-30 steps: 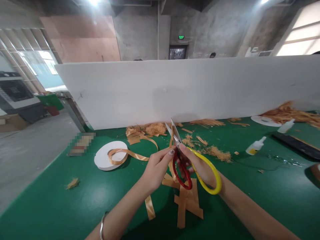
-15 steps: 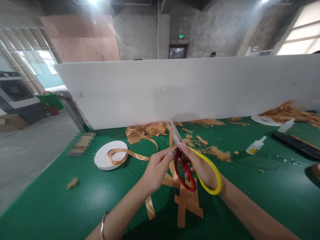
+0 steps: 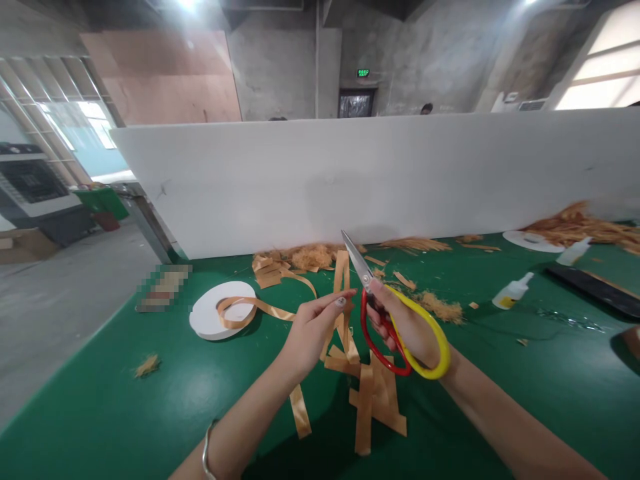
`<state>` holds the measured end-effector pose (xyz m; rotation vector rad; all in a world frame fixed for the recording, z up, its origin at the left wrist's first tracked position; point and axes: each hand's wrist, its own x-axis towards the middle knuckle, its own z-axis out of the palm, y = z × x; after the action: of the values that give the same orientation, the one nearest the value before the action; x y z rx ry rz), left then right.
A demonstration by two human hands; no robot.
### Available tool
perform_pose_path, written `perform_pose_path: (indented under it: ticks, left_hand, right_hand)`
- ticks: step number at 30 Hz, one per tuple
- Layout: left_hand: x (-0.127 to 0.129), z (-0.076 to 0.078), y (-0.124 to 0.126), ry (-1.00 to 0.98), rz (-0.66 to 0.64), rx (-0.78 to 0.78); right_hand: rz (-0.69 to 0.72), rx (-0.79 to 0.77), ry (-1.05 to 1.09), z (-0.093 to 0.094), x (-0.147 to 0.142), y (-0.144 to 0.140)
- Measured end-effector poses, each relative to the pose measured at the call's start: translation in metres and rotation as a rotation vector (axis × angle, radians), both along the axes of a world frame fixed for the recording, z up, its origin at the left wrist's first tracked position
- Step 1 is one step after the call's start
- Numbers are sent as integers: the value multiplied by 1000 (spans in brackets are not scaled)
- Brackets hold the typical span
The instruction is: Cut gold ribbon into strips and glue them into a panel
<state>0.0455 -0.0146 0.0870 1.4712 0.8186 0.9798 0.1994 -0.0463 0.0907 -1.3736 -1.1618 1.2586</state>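
Observation:
In my right hand (image 3: 395, 317) is a pair of scissors (image 3: 365, 270) with one red and one yellow handle loop. Its blades look closed and point up and to the left, just right of the ribbon. My left hand (image 3: 317, 327) pinches a folded strip of tan ribbon (image 3: 342, 270), whose upper end stands above the fingers and lower ends hang beneath. Several cut ribbon pieces (image 3: 366, 407) overlap on the green table below the hands. Another short piece (image 3: 300, 413) lies by my left forearm. A white ribbon roll (image 3: 205, 319) with a loose tan length rests left of my left hand.
Tan fibre scraps (image 3: 315, 257) line the foot of a white partition (image 3: 300, 180); more fluff (image 3: 437, 307) lies right of the scissors. Small glue bottles (image 3: 513, 293), a black object (image 3: 595, 290) and a fibre bundle (image 3: 575, 223) are on the right of the green table (image 3: 150, 413).
The scissors have moved slightly right, away from the ribbon, and their blades have gone from parted to closed. My left hand has shifted slightly left and still pinches the ribbon.

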Motion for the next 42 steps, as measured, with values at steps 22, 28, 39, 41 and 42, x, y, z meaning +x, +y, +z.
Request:
perform_pose_path:
  ticks: [22,28,39,41,42]
  left_hand:
    - [-1,-14,23,133,-125,-38]
    - [20,-18,29,160,-202,-66]
    - [24,-21,21,193,-218,-44]
    - [27,-25,18,173,-239,-34]
    - [29,-27,17,161,-252,-33]
  right_hand:
    - [-365,-347,-1277,-74,209,15]
    - [-406,-347,-1284,-85,225,19]
    - [-469,-138,-1287,-73,187,9]
    - [-397,-52,-1103,-64,163,8]
    - [-328,-10,-842,-60,149,8]
